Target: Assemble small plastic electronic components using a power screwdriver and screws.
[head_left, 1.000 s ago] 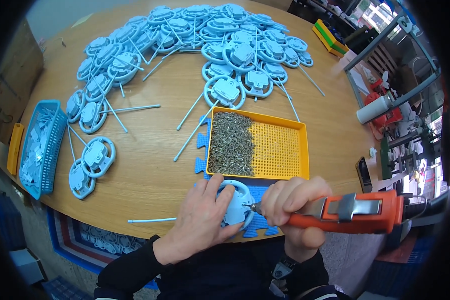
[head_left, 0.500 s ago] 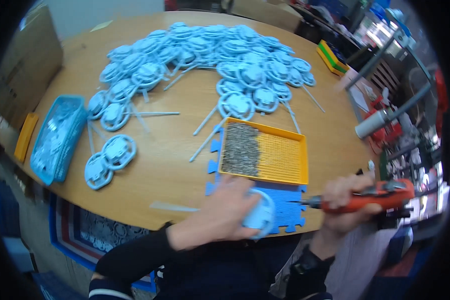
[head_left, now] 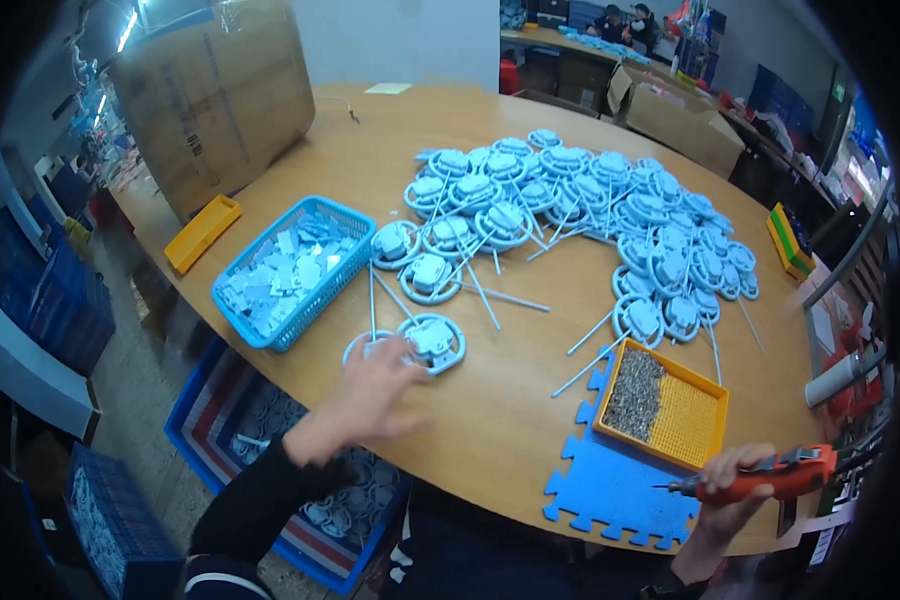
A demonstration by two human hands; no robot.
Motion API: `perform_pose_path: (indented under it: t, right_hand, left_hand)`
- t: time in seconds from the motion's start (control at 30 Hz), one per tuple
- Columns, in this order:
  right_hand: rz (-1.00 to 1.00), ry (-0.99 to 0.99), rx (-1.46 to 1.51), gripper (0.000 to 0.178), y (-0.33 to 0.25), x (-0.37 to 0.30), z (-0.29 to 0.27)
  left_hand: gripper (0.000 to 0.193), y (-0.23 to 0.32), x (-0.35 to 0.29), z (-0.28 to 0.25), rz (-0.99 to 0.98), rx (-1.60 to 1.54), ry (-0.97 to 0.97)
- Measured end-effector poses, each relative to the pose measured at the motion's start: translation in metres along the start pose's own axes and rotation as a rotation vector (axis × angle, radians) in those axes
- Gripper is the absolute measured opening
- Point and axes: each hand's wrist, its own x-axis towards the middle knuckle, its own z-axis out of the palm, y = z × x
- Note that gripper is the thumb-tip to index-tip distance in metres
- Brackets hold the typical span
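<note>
My left hand [head_left: 375, 390] reaches over the near left part of the table with its fingers spread. Its fingertips are at a pair of light blue round plastic parts with stick handles [head_left: 433, 343]; the hand partly hides one, and whether it touches them I cannot tell. My right hand [head_left: 735, 485] grips a red electric screwdriver [head_left: 780, 474], its bit pointing left over a blue foam mat [head_left: 620, 495]. Just beyond the mat's near area sits a yellow tray [head_left: 695, 415] with many small metal screws [head_left: 635, 395] gathered at its left side.
More light blue round parts [head_left: 570, 190] lie heaped in an arc across the table. At left stand a blue basket [head_left: 305, 300] of small flat pieces and a yellow bin [head_left: 203, 232]. Below the table edge is a blue crate [head_left: 210, 430] holding round parts. A cardboard box [head_left: 210, 100] stands behind.
The view has swung left. My left hand has let go of the round part at the mat and moved left to the pair; that part no longer shows there. The screwdriver stays in my right hand.
</note>
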Motion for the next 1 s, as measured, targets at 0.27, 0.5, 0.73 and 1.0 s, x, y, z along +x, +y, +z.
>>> perform_pose_path:
  t: [0.27, 0.5, 0.73, 1.0]
  right_hand:
    - [0.025, 0.163, -0.169, 0.055, -0.005, 0.005, -0.030]
    - [0.000, 0.186, -0.005, 0.055, 0.042, 0.038, -0.051]
    - [0.045, 0.178, -0.084, 0.057, 0.061, 0.049, -0.067]
    - [0.040, 0.182, -0.093, 0.057, 0.071, 0.052, -0.073]
  left_hand:
    - [0.069, 0.002, 0.048, 0.080, -0.208, -0.337, 0.120]
    - [0.064, 0.143, 0.080, 0.090, -0.348, -0.588, 0.136]
    - [0.074, 0.144, 0.093, 0.078, -0.197, -0.367, 0.183]
    - [0.077, 0.110, 0.155, 0.085, 0.026, -0.338, -0.109]
